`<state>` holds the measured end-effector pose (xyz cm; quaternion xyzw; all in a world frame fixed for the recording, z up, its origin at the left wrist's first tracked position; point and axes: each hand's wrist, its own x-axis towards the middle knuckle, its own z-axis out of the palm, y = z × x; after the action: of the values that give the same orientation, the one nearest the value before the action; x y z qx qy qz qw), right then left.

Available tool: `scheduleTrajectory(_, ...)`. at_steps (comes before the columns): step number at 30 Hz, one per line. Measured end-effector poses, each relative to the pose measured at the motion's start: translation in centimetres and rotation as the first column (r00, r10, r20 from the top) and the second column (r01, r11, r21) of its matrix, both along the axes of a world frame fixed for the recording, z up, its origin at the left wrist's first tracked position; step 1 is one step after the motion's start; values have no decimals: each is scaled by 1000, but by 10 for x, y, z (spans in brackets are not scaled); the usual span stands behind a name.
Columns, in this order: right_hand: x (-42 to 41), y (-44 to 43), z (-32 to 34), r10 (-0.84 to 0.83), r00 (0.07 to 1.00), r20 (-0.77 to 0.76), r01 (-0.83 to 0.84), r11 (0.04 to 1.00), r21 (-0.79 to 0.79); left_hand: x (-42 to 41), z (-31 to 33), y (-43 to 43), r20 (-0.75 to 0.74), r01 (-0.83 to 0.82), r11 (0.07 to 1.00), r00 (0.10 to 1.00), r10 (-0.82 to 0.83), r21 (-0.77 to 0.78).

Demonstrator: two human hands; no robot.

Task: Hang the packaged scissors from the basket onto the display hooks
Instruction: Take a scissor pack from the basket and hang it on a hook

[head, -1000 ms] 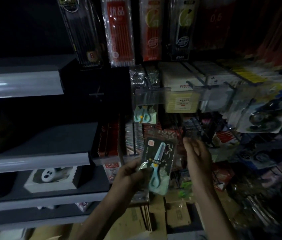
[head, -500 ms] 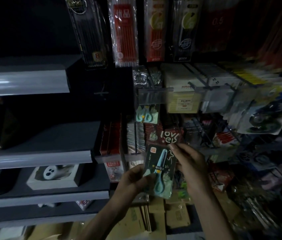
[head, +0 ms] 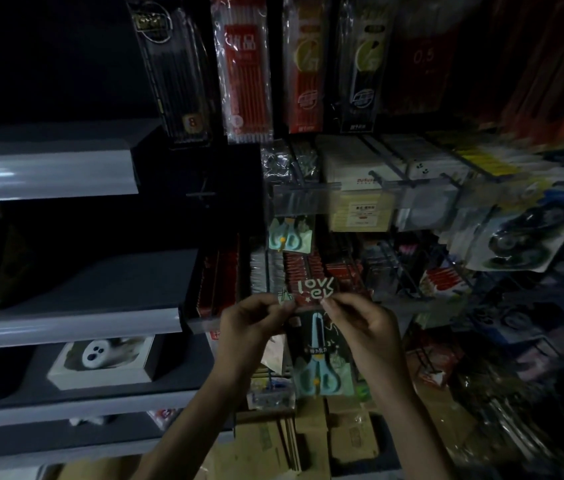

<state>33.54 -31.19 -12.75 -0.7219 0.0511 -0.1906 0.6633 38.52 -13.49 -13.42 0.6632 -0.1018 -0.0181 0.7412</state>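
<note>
the left hand point(head: 252, 320) and the right hand point(head: 363, 327) both pinch the top edge of the scissors pack point(head: 320, 358). each grip is closed tight on it, with the fingers curled. the pack hangs flat between the hands, in front of the racks, just below a red card point(head: 315, 289) with white letters that look like "lov". the scissors inside have pale blue handles and a small yellow dot. they sit on a dark card under shiny clear plastic. its small writing is too blurry to read. a second pack point(head: 289, 237) of blue scissors hangs higher up. a dark red packet point(head: 424, 57) at the top says "0.5". a smooth grey shelf point(head: 66, 327) is on the left.
</note>
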Motion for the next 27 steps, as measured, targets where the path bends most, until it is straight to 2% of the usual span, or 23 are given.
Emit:
scheduleTrajectory(7, 2, -2, 1, -4, 999, 38, 1, 998, 59, 4, 17, -5, 54, 51, 999, 997, -52, 21)
scheduleTrajectory(12, 6, -6, -11, -126, 992, 17, 125, 991, 51, 14, 25, -3, 140, 50, 976, 987, -81, 213)
scheduleTrajectory(16, 6, -13, -20, -181, 983, 2, 181, 983, 33, 30, 39, 4, 330, -114, 918, 944, -19, 379)
scheduleTrajectory(18, 4, -14, -20, -189, 982, 24, 189, 982, 13, 34, 57, 4, 394, -172, 912, 919, 14, 371)
scheduleTrajectory(21, 6, -15, -23, -212, 977, 31, 212, 977, -7, 39, 82, -1, 412, -209, 927, 909, 67, 311)
scheduleTrajectory(27, 8, -16, -30, -210, 978, -14, 210, 978, -10, 33, 98, -7, 397, -121, 964, 918, 19, 235)
